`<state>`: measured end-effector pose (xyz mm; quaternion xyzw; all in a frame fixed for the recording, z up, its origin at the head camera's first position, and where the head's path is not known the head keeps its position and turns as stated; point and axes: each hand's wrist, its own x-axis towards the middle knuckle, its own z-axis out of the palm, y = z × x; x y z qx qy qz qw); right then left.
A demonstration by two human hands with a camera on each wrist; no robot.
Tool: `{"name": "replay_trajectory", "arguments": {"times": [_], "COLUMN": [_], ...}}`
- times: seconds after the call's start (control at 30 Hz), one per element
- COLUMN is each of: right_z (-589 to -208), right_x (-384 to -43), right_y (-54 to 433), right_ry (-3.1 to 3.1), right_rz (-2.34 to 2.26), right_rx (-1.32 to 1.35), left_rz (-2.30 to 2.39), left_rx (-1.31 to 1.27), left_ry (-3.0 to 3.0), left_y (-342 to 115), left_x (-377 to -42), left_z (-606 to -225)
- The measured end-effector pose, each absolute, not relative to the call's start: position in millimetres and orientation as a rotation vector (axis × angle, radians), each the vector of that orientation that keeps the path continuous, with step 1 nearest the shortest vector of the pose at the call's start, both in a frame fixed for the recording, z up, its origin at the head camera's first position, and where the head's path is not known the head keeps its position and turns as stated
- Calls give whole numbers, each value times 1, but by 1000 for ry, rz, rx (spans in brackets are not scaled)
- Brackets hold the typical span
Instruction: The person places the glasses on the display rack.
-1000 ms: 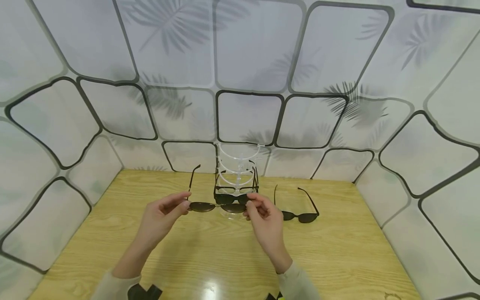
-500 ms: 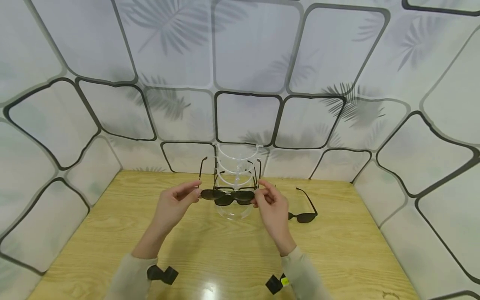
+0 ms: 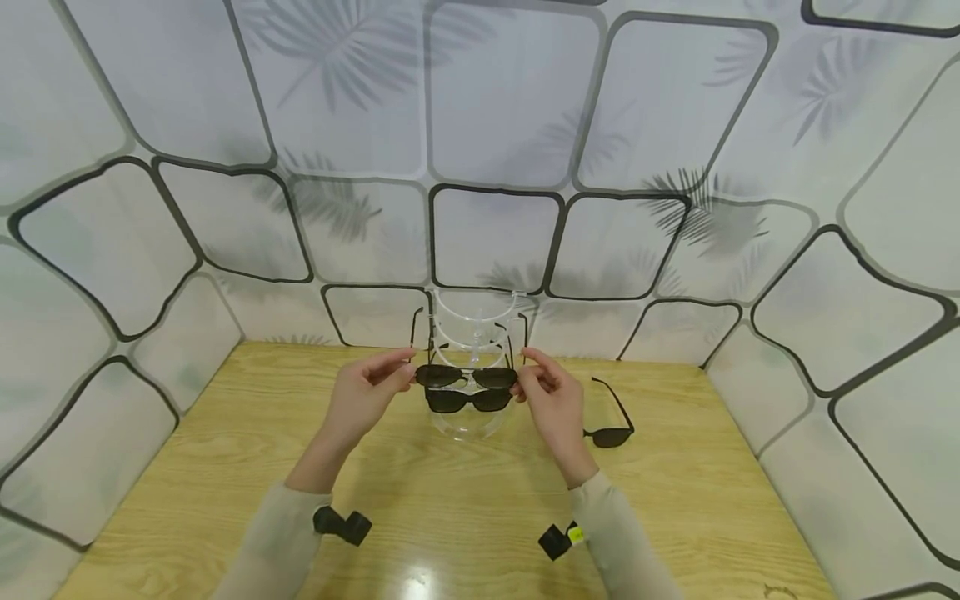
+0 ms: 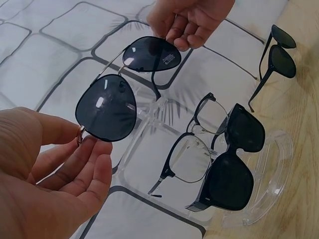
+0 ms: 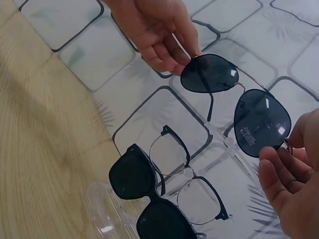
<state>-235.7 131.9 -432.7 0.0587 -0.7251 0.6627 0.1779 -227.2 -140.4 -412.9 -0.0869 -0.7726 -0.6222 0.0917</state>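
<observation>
Both hands hold a pair of dark aviator sunglasses (image 3: pixel 442 376) with a thin metal bridge, lenses toward me and temples pointing back. My left hand (image 3: pixel 367 392) pinches the frame by its left hinge, and my right hand (image 3: pixel 553 400) by its right hinge. Behind and below is a clear plastic display stand (image 4: pixel 285 164). It bears black thick-framed sunglasses (image 4: pixel 229 179) at its lowest level and clear-lens half-rim glasses (image 4: pixel 189 158) just above. In the head view, the aviators overlap the stand and hide most of the half-rim glasses.
Another pair of black sunglasses (image 3: pixel 611 437) lies on the wooden table (image 3: pixel 465 508) to the right, partly behind my right hand. A patterned fabric wall (image 3: pixel 498 237) rises close behind the stand and along both sides. The stand's upper clear arcs (image 3: pixel 477 319) bear no glasses.
Both hands have moved the aviators up, forward and slightly right, from in front of the black sunglasses to just above them. The right temple now shows beside the stand.
</observation>
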Motion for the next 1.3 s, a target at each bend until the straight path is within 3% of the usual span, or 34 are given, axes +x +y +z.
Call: {"name": "replay_trajectory", "arguments": {"times": [1.3], "right_z": [-429], "right_x": [-275], "right_y": [143], "right_ry": [-2150], "right_rz": [1932], "right_rx": [89], "left_rz": [-1981], "left_rx": [-200], "left_ry": [-2212], "left_y": [-126], "left_x": [-265], "left_z": [-416]}}
